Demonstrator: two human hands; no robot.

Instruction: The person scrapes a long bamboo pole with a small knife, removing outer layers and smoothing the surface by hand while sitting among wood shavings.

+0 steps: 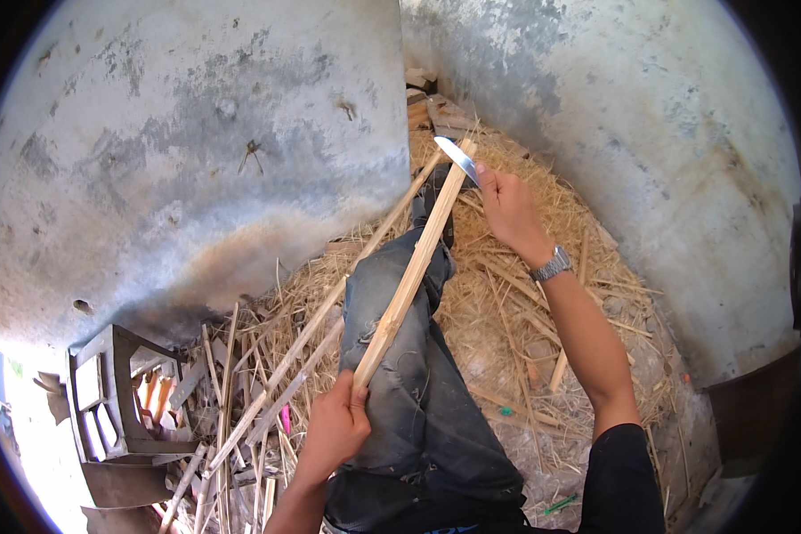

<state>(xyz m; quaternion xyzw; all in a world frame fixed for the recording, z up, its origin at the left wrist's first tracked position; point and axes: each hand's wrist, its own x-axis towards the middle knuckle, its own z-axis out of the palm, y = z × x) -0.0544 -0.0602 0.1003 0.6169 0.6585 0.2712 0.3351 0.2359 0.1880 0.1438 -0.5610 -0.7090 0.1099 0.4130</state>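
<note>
A long pale wooden strip [416,267] slants up and away over my legs. My left hand [336,425] is closed round its near end, close to my thigh. In my right hand [510,212] is a knife, gripped by its handle, which the fingers hide. The shiny knife blade [457,158] points up and left, lying across the strip near its far end; whether its edge bites into the wood I cannot tell. Below and left of the strip, a longer thin stick [304,340] runs down to the left beside my leg.
Wood shavings [543,178] and split sticks cover the floor around my legs [400,427]. Stained plaster walls [196,133] stand left and right, meeting ahead. A dark broken frame [120,400] leans at the left among sticks. A green scrap [561,505] lies at lower right.
</note>
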